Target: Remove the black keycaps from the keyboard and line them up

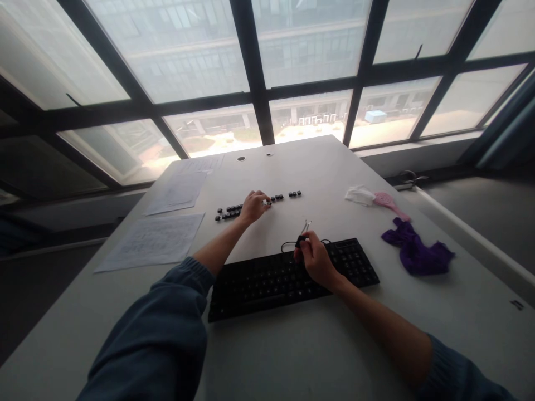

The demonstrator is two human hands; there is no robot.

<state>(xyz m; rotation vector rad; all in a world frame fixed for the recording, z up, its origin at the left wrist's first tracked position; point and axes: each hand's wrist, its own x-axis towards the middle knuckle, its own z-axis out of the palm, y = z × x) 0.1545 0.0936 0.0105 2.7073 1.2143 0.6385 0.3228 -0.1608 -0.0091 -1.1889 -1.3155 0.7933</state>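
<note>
One black keyboard (267, 283) lies crosswise, long axis rising rightward, legends too small to read. Over it, the right hand (316, 258) grips a two-pronged tool (300, 241), prongs pointing away; beyond it, the left hand (252, 206) pinches a keycap (267, 203).

The keyboard (251, 287) and loose keycaps (295, 194) are black, the tabletop (267, 356) white, the cloth (420, 250) purple.

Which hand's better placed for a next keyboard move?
Right, probably: the right hand holds a wire-pronged tool over the keyboard, while the left hand is beyond it, at the small black keycaps.
</note>
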